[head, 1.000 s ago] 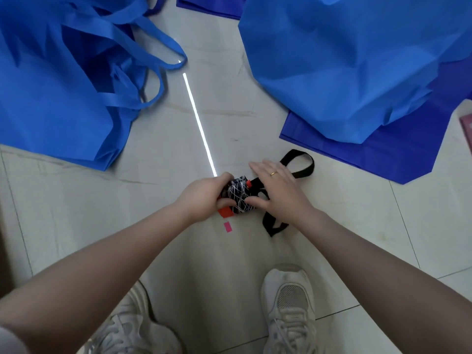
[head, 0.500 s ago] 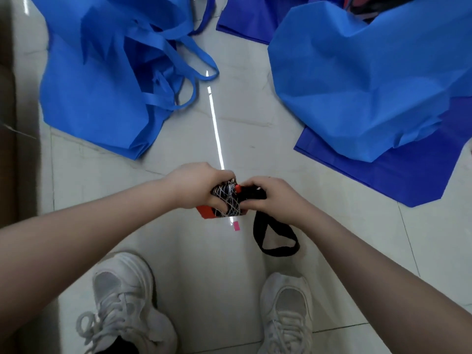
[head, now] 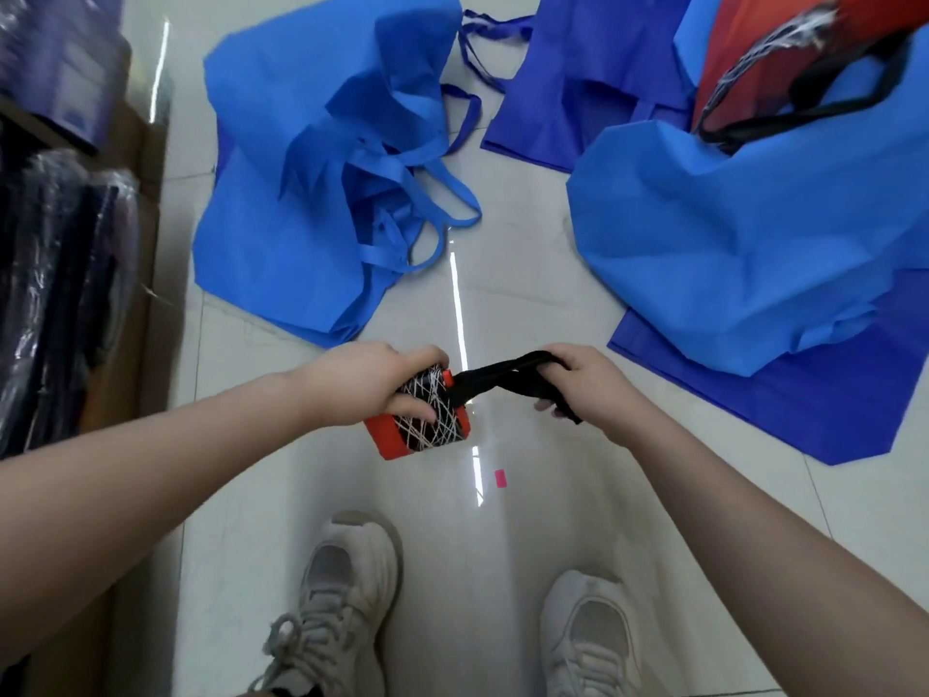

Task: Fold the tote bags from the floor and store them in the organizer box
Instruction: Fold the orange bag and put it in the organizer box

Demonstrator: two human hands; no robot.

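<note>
White sneakers (head: 347,601) at bottom, tiled floor (head: 553,495). Above them, mid-air: folded tote (head: 422,420), compact orange block w/ black panel of white scribble lines, long axis tilted left-right. No readable text. L hand (head: 372,384) is clamped round it; R hand (head: 583,379) grips its black strap (head: 497,377), stretched rightward from the bundle. Farther: light blue totes (head: 311,193), dark blue tote (head: 804,394), crumpled on floor.

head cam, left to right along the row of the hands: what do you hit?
Cardboard box of packed items → left hand → folded red and black bag → black straps → right hand → dark blue bag flat on the floor.
</note>
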